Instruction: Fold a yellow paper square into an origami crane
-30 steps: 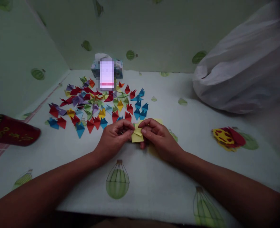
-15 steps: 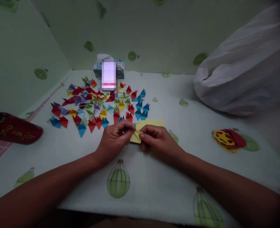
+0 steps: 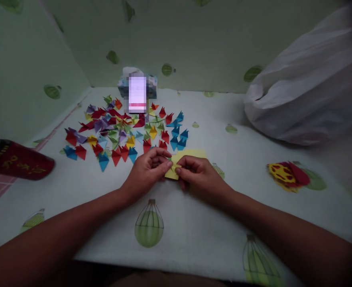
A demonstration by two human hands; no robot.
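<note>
Between my two hands is a small folded piece of yellow paper (image 3: 174, 169), pinched over the table. My left hand (image 3: 152, 165) has its thumb and forefinger closed at the paper's left edge. At the right edge, the thumb and bent fingers of my right hand (image 3: 198, 172) grip it. Flat yellow paper (image 3: 195, 152) lies just behind and beneath the hands. Beyond it spreads a cluster of small folded paper pieces (image 3: 123, 152) in red, blue, purple, green and yellow. The fingers hide part of the held paper's folds.
A phone (image 3: 137, 93) with a lit, blurred screen leans on a tissue box (image 3: 152, 87) at the back. A red can (image 3: 23, 161) is at the left. Red and yellow cut-out pieces (image 3: 286, 174) lie right, below a large white plastic bag (image 3: 301, 95).
My left thumb has shifted up onto the yellow paper and the left fingers have lifted slightly. My right hand stays almost in place, still gripping the paper.
</note>
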